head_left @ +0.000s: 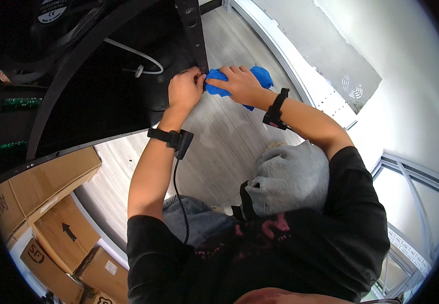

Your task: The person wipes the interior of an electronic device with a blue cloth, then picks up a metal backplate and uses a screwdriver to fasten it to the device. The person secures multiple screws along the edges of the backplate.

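Note:
A large black cabinet point(128, 88) takes up the upper left, its open interior facing me. At the lower end of its upright frame edge point(195, 38), my left hand point(184, 90) is closed with the fingers curled in. What those fingertips hold, if anything, is hidden. My right hand point(240, 85) is wrapped round a crumpled blue cloth point(218, 80), pressing it close to the same frame edge. Part of the cloth sticks out beyond the knuckles. Both wrists wear black straps with small boxes.
A white cable point(143, 54) curves inside the cabinet; green circuit boards point(22, 103) show at its left. Cardboard boxes point(65, 233) are stacked at lower left. On the right lie a long white rail point(275, 43) and a grey panel with round vents point(326, 50). Pale wood-look floor point(214, 144) lies below my hands.

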Demonstrator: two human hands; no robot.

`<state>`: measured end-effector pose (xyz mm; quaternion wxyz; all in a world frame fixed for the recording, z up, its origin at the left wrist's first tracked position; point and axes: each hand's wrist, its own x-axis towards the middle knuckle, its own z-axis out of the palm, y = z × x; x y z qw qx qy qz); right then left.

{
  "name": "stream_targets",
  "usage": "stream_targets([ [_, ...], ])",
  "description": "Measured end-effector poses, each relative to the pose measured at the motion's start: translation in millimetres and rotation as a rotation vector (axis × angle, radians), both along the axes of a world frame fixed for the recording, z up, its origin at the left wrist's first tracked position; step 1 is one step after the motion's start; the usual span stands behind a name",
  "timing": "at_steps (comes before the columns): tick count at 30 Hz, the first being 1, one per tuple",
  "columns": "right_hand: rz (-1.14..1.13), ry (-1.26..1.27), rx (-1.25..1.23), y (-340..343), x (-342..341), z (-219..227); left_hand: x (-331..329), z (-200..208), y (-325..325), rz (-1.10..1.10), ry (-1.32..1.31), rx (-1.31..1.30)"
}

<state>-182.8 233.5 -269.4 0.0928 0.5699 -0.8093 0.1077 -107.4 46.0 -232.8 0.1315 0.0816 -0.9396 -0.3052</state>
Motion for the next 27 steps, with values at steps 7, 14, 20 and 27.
stream_targets([
  [7, 0.032, 0.023, 0.119, -2, -6, -25, -1, -7, -1, -0.019, 0.05, -0.165],
  [14, 0.005, 0.023, 0.265, -14, -6, -62, 1, -10, -3, -0.049, 0.119, -0.212],
  [20, -0.038, 0.017, 0.316, -25, -5, -95, 0, -13, -2, -0.032, 0.088, -0.172],
  [27, -0.136, -0.061, 0.436, -37, 1, -111, 1, -7, 8, 0.054, 0.085, -0.269],
])
